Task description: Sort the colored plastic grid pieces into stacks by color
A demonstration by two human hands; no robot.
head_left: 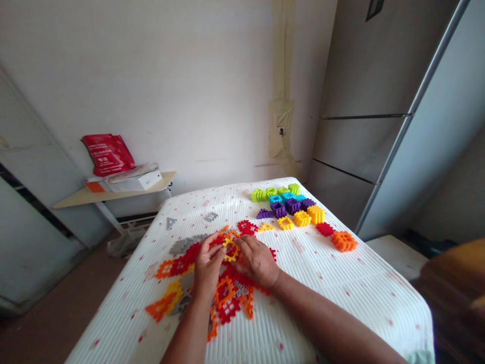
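A yellow plastic building tile [226,258] with notched edges and an open middle is held over the loose pile between my hands. My left hand [206,265] pinches its left edge with thumb and fingers. On the other side, my right hand [261,263] has its fingers curled at the tile's right edge, partly covering it. Beneath and around both hands spreads a heap of red, orange, yellow and grey notched tiles. An orange triangular tile [159,306] lies at the heap's left edge, and a red window tile [229,310] at the front.
Sorted stacks stand at the table's right: green [258,195], purple [278,209], yellow [302,218] and orange [344,241]. A grey triangle [171,222] lies far left on the white cloth [303,283]. Beyond are a refrigerator [352,141] and a side table [76,198] with a red bag [108,154].
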